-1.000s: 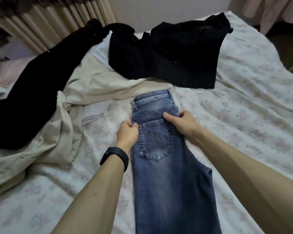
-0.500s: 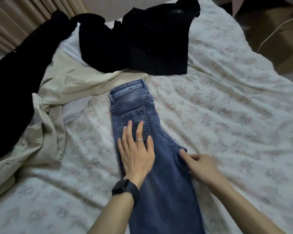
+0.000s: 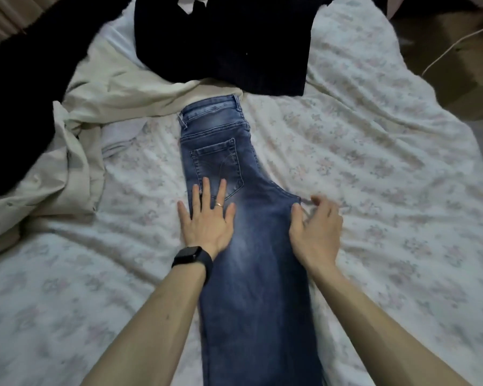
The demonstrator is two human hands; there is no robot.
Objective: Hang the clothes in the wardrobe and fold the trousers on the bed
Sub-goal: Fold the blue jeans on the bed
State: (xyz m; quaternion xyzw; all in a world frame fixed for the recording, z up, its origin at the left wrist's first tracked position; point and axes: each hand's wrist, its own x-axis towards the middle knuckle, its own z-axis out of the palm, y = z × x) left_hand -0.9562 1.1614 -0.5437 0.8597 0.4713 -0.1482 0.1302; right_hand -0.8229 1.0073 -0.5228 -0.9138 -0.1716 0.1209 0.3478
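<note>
Flat palm on the left, question mark on the right: your left hand (image 3: 207, 221) lies spread with straight fingers on the jeans (image 3: 251, 288), just below the back pocket (image 3: 218, 162), pressing down and gripping nothing. Your right hand (image 3: 315, 232) sits at the right edge, where the crotch point sticks out sideways. Its fingers are bent and blurry, so I can't tell if it's pinching denim or only brushing it

The jeans lie lengthwise on the bed (image 3: 388, 162), waistband at the far end and legs running off the bottom of the view. They look halved leg over leg, since only one pocket shows. My guess is you're pinning the fabric with the left hand so it won't slide on the sheet while the right tucks that point in. That would give you a straight edge before you fold upwards

Counting what's there:
- one pair of jeans
- two black garments, one (image 3: 223, 51) just past the waistband and one (image 3: 25, 93) off to the left
- one cream garment (image 3: 101, 87) between those two, its edge touching the waistband
- one smartwatch (image 3: 191, 257) on the left wrist
- one ring (image 3: 219, 204) on that hand

So three pieces look left for the wardrobe
</note>
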